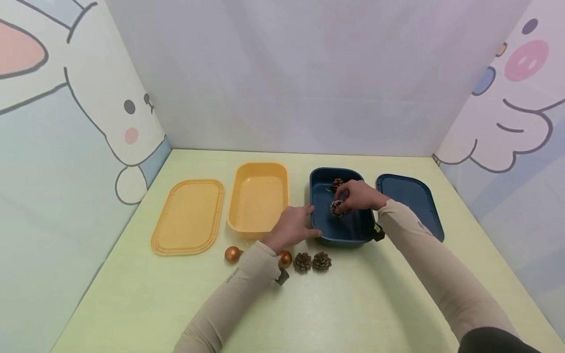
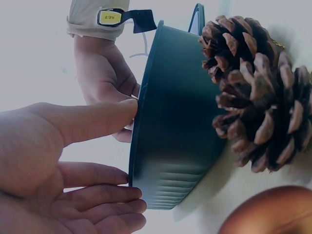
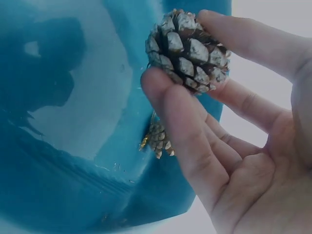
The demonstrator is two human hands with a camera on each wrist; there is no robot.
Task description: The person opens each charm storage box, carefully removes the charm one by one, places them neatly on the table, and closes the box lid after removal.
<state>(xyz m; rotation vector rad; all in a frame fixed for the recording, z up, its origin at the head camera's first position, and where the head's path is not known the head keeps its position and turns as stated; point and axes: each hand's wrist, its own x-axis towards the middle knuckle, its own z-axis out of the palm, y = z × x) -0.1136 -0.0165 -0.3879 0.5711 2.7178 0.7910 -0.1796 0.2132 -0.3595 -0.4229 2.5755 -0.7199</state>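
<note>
My right hand (image 1: pixel 361 195) pinches a pine cone (image 3: pixel 189 52) between thumb and fingertips, inside the dark blue container (image 1: pixel 340 242). Another pine cone (image 1: pixel 337 183), with a bit of gold string, lies on the container's floor near its far side. At the container's near left corner is my left hand (image 1: pixel 292 226), its thumb and fairly straight fingertips right at the rim. Close in front of that container, two pine cones (image 1: pixel 302 263) sit side by side on the table. A copper-coloured ball ornament (image 1: pixel 285 259) lies just left of them, partly hidden by my left sleeve.
To the left stands a yellow container (image 1: pixel 258 196), with a yellow lid (image 1: pixel 189 215) lying beside it. A dark blue lid (image 1: pixel 410 198) lies at the right, behind my right forearm. Another copper ball ornament (image 1: pixel 232 254) rests in front of the yellow container.
</note>
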